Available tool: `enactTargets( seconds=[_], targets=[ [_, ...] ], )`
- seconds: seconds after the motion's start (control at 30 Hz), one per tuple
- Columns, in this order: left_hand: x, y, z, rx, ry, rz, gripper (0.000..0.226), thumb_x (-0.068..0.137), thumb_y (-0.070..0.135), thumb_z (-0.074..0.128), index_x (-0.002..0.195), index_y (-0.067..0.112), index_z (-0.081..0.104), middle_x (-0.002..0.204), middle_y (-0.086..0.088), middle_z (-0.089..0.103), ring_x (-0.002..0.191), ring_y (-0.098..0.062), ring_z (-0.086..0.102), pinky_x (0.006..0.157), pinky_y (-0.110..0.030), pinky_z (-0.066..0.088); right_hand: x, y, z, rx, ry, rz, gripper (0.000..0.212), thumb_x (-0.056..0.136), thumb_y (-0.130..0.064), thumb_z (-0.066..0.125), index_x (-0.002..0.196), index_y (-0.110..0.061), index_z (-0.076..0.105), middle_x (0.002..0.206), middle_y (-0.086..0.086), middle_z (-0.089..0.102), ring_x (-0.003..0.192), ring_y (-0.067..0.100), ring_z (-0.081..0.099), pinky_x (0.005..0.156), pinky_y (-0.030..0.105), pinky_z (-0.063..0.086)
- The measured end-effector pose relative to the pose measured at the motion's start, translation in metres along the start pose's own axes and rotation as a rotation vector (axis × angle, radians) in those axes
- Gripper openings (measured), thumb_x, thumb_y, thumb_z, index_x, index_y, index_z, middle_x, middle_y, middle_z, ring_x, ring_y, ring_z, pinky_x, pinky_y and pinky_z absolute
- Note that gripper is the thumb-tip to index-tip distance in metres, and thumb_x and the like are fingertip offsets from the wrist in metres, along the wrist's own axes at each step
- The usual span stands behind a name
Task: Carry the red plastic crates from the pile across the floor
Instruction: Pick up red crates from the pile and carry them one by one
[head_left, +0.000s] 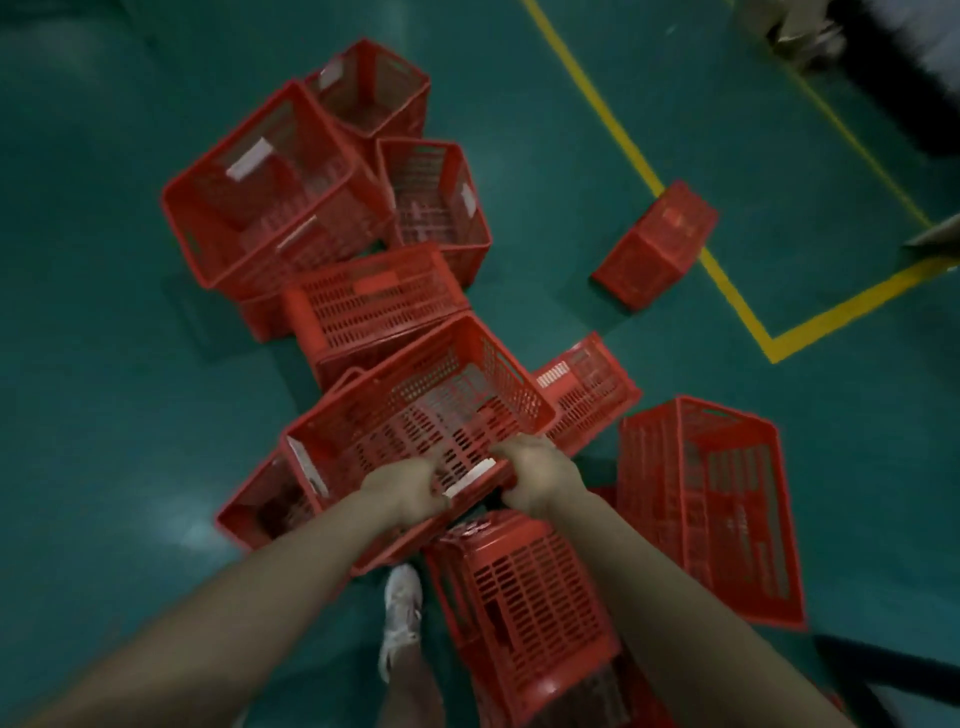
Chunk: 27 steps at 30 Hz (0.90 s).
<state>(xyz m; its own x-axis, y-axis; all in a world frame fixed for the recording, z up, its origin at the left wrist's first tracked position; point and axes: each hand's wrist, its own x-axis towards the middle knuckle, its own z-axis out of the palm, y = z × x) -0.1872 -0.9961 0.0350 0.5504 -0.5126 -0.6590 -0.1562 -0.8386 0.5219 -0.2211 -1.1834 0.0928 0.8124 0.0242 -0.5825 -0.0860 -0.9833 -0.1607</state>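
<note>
A red slotted plastic crate (415, 410) is tilted, open side up, above a heap of other red crates. My left hand (402, 491) grips its near rim on the left, fingers curled over the edge. My right hand (540, 470) grips the same rim a little to the right. A white label sits on the rim between my hands. Around it lie several more red crates: a large upright one (270, 192) at the back left, an overturned one (524, 597) by my feet and one on its side (711, 509) at the right.
One lone red crate (657, 244) lies apart on the green floor (104, 364), on a yellow floor line (769, 322). My white shoe (401, 613) stands between crates. Cardboard boxes (795, 36) sit at the top right. Open floor spreads to the left.
</note>
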Motion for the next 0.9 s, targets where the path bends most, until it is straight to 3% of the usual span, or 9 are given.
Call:
enactTargets(
  seconds=[0.13, 0.33, 0.43, 0.53, 0.63, 0.73, 0.9],
  targets=[
    [0.042, -0.013, 0.037, -0.085, -0.015, -0.078, 0.047, 0.085, 0.047, 0.06, 0.124, 0.022, 0.055, 0.119, -0.001, 0.063, 0.11, -0.023, 0.06, 0.089, -0.032, 0.05, 0.059, 0.026, 0.033, -0.079, -0.136, -0.11, 0.057, 0.08, -0.029, 0.068, 0.135, -0.025, 0.052, 0.138, 0.001, 0.051, 0.13, 0.021, 0.041, 0.114, 0.034, 0.024],
    [0.099, -0.039, 0.09, -0.176, -0.041, -0.161, 0.055, 0.087, 0.043, 0.062, 0.134, 0.018, 0.046, 0.132, -0.006, 0.053, 0.116, -0.025, 0.054, 0.091, -0.035, 0.047, 0.131, 0.053, 0.091, -0.194, -0.247, -0.196, 0.069, 0.08, -0.023, 0.069, 0.144, -0.022, 0.042, 0.145, 0.001, 0.045, 0.137, 0.018, 0.035, 0.12, 0.034, 0.007],
    [0.116, -0.046, 0.108, -0.23, -0.087, -0.191, 0.073, 0.086, 0.043, 0.066, 0.146, 0.02, 0.033, 0.143, -0.006, 0.045, 0.124, -0.024, 0.049, 0.093, -0.031, 0.044, 0.152, 0.059, 0.108, -0.251, -0.317, -0.229, 0.07, 0.079, -0.017, 0.067, 0.144, -0.022, 0.042, 0.142, 0.004, 0.048, 0.134, 0.021, 0.039, 0.119, 0.034, 0.012],
    [0.13, -0.054, 0.127, -0.288, -0.097, -0.211, 0.088, 0.079, 0.046, 0.072, 0.15, 0.023, 0.025, 0.145, -0.003, 0.045, 0.125, -0.021, 0.05, 0.096, -0.031, 0.045, 0.168, 0.065, 0.124, -0.353, -0.361, -0.276, 0.067, 0.079, -0.025, 0.069, 0.141, -0.025, 0.043, 0.137, 0.003, 0.051, 0.13, 0.023, 0.043, 0.118, 0.037, 0.014],
    [0.138, -0.058, 0.142, -0.336, -0.099, -0.241, 0.094, 0.078, 0.043, 0.073, 0.152, 0.025, 0.017, 0.147, -0.001, 0.042, 0.126, -0.021, 0.049, 0.096, -0.03, 0.045, 0.179, 0.069, 0.137, -0.395, -0.391, -0.283, 0.066, 0.078, -0.028, 0.071, 0.139, -0.026, 0.045, 0.134, 0.002, 0.052, 0.125, 0.024, 0.047, 0.107, 0.037, 0.036],
    [0.146, -0.057, 0.153, -0.361, -0.074, -0.256, 0.082, 0.087, 0.033, 0.067, 0.152, 0.022, 0.018, 0.142, -0.007, 0.048, 0.122, -0.024, 0.052, 0.094, -0.029, 0.043, 0.185, 0.072, 0.143, -0.415, -0.403, -0.276, 0.057, 0.08, -0.023, 0.07, 0.133, -0.027, 0.049, 0.127, 0.002, 0.056, 0.116, 0.025, 0.053, 0.09, 0.036, 0.049],
    [0.146, -0.057, 0.154, -0.309, -0.052, -0.187, 0.049, 0.097, 0.022, 0.049, 0.145, 0.027, 0.039, 0.138, -0.006, 0.054, 0.123, -0.026, 0.052, 0.097, -0.029, 0.042, 0.184, 0.071, 0.144, -0.47, -0.42, -0.272, 0.039, 0.085, -0.011, 0.06, 0.124, -0.02, 0.061, 0.123, 0.007, 0.049, 0.114, 0.029, 0.053, 0.088, 0.039, 0.051]
  ],
)
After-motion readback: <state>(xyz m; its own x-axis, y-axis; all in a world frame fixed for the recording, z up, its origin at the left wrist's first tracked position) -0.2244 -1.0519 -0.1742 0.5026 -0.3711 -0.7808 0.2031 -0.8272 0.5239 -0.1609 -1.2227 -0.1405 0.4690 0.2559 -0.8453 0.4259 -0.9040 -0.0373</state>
